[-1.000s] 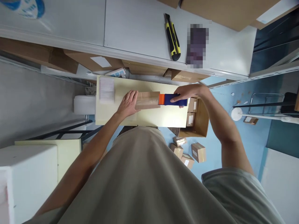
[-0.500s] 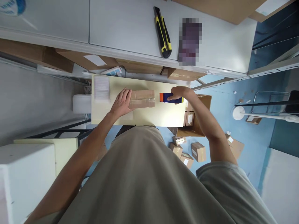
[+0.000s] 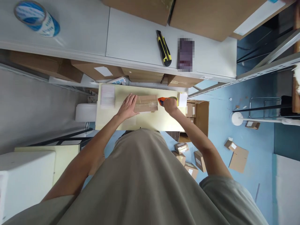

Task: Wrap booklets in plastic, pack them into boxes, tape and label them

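Observation:
A small cardboard box [image 3: 146, 103] lies lengthwise on the pale yellow table [image 3: 161, 123], with clear tape along its top. My left hand [image 3: 128, 107] grips its left end, fingers over the far side and thumb towards me. In my right hand [image 3: 170, 104] is an orange and blue tape dispenser [image 3: 161, 100], and a yellowish roll edge shows beyond the fingers. The dispenser's orange front end is at the box's right end; whether it touches the cardboard I cannot tell. A stack of white paper sheets [image 3: 107, 96] lies on the table to the left.
Above the table's far edge, a grey shelf [image 3: 131, 37] carries a yellow-black utility knife [image 3: 164, 48], a blue-white tape roll [image 3: 37, 18] and large cartons [image 3: 211, 15]. White labels [image 3: 182, 99] lie at the table's right end. Beside it stands an open carton [image 3: 202, 120]; several small boxes lie on the blue floor.
My right hand has moved left with the tape dispenser, turning it and bringing its orange end to the box's right end. My left hand stays on the box. The camera view has shifted.

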Demonstrator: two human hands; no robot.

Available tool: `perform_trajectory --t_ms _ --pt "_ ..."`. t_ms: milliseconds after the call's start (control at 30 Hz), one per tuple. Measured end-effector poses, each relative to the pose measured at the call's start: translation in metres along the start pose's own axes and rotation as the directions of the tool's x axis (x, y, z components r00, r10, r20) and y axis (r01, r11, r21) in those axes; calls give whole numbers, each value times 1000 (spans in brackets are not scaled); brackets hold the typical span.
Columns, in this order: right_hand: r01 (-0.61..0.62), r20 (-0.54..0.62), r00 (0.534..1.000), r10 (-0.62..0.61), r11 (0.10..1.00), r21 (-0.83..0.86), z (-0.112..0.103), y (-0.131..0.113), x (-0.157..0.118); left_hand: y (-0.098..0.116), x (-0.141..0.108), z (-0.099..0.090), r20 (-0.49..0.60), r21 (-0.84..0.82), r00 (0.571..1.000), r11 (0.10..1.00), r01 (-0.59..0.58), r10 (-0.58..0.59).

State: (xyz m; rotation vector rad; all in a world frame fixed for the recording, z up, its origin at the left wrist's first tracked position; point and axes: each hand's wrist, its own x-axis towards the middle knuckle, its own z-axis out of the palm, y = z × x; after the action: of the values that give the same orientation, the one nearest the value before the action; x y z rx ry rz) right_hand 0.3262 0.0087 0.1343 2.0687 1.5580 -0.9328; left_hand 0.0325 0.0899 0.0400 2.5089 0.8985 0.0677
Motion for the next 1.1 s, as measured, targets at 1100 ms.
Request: perform_trajectory --t_ms 1100 --pt "164 -724 639 -260 965 -202 -161 -126 3 48 33 -124 -494 -204 868 978 -53 -56"
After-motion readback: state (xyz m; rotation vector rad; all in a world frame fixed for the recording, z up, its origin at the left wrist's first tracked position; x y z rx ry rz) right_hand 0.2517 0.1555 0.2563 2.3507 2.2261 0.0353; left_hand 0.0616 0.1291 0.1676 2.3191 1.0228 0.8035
